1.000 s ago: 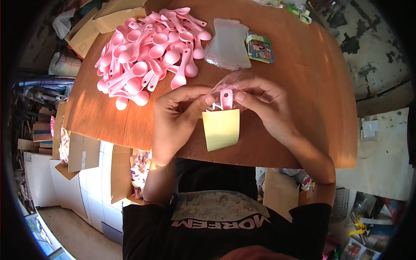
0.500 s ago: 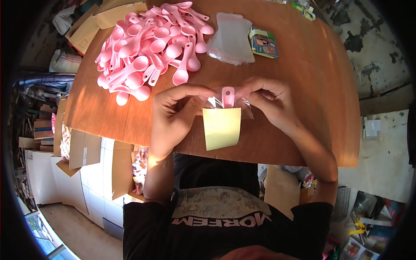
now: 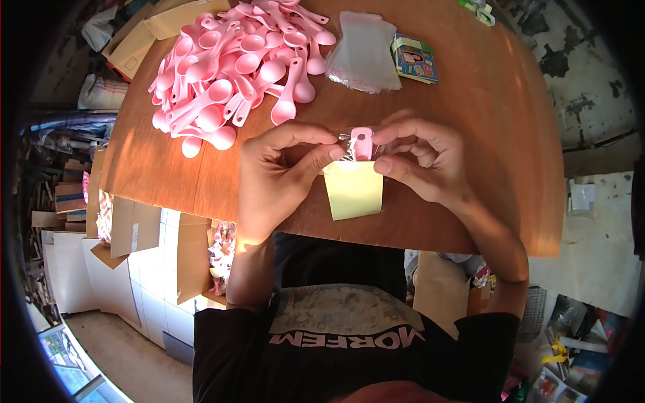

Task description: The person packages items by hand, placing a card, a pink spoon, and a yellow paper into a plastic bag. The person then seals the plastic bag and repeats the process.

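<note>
Between my two hands is a clear plastic bag point(image 3: 346, 146) with a pink spoon point(image 3: 363, 142) and a pale yellow card point(image 3: 354, 191) in it. Only the spoon's handle end with its hole shows above the card; the rest is hidden behind it. My left hand point(image 3: 285, 168) pinches the bag's left edge between thumb and fingers. My right hand point(image 3: 423, 154) pinches the bag at its right edge, thumb by the card's upper right corner. Beyond my left hand lies a large pile of pink spoons point(image 3: 247, 64).
A stack of clear plastic bags point(image 3: 363, 50) lies on the brown table point(image 3: 484, 148), beside a stack of printed cards point(image 3: 414, 59). A green-and-white item point(image 3: 478, 10) is at the far edge. Open cardboard boxes point(image 3: 193, 258) stand below the table's left side.
My right thumb has come down to the card's upper right corner, its fingers now curled over the bag's edge. The bag, spoon and card have shifted slightly right and up in view.
</note>
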### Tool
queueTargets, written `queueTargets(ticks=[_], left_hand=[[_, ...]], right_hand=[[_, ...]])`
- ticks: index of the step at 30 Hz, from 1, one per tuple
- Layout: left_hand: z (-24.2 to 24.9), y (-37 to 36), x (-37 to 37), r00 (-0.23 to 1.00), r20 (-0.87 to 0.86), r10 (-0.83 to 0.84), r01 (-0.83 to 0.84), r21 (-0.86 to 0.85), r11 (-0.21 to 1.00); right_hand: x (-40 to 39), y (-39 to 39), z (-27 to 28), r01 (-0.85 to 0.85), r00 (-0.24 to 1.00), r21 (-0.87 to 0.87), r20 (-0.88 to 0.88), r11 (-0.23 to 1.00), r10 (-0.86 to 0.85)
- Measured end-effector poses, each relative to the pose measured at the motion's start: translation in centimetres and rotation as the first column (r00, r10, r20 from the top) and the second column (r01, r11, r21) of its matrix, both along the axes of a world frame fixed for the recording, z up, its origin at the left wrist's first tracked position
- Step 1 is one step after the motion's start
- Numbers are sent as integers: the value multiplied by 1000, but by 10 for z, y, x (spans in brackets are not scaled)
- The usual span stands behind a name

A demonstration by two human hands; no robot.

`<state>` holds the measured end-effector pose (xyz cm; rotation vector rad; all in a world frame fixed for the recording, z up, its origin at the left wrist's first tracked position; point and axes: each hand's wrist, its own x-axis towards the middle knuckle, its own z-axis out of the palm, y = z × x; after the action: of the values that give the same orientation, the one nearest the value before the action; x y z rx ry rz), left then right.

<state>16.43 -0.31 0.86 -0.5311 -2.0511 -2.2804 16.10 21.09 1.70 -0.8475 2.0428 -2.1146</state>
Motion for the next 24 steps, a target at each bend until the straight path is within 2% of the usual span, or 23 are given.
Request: queueTargets(ticks=[2,3,4,5,7,8,9,10,11,12,13,15,17,18,19,21,22,23,24], left_hand=[[1,-3,6,1000,13,-18,18,-5,1000],[2,-5,7,999,24,-37,37,-10,999],[-2,-7,7,992,-19,-129,130,94,987],[-7,-12,10,989,-52,-141,146,92,985],[-6,-29,22,984,-25,-175,176,63,982],[-5,-42,32,978,23,-209,205,110,972],[-8,-59,38,977,-32,-211,213,54,976],[-5,-79,46,977,18,-214,214,13,977],[-8,-106,51,971,37,-238,241,-159,957],[-11,-125,56,960,12,-279,273,-252,929],[-20,-152,57,933,48,-357,347,-387,854],[-51,-188,78,963,258,-82,180,-384,906],[-96,-215,83,873,444,202,10,-430,903],[-113,-220,85,849,437,296,-27,-525,851],[-134,-225,85,810,410,420,-8,-707,707],[-170,-231,100,849,290,442,116,-918,379],[-191,-240,108,899,314,306,193,-910,368],[-204,-248,112,926,339,164,268,-899,345],[-171,-215,102,771,574,275,376,-760,530]], right_hand=[[2,-5,-3,76,996,41,-52,996,-74],[3,-5,-3,73,996,42,-58,996,-71],[5,-5,-3,61,998,23,-26,998,-60],[8,-6,-4,48,999,4,6,999,-48],[14,-6,3,2,1000,56,31,998,-3],[18,-6,3,-9,999,29,41,1000,8],[18,-6,3,-18,999,2,48,1000,18],[16,-4,5,-15,999,-1,51,1000,15],[13,-2,9,57,998,65,-6,996,-57],[8,1,11,133,990,126,-69,983,-125],[1,4,12,207,976,180,-109,962,-190],[-16,11,9,277,961,196,-67,941,-269],[-40,19,5,332,943,229,-97,915,-318],[-53,21,3,379,925,270,-134,885,-355],[-67,22,1,382,924,267,-132,885,-359],[-95,23,-1,537,825,433,-449,724,-343],[-105,22,0,540,823,432,-451,722,-346],[-113,19,3,543,817,529,-512,652,-265],[-120,17,4,545,812,616,-558,569,-173]])
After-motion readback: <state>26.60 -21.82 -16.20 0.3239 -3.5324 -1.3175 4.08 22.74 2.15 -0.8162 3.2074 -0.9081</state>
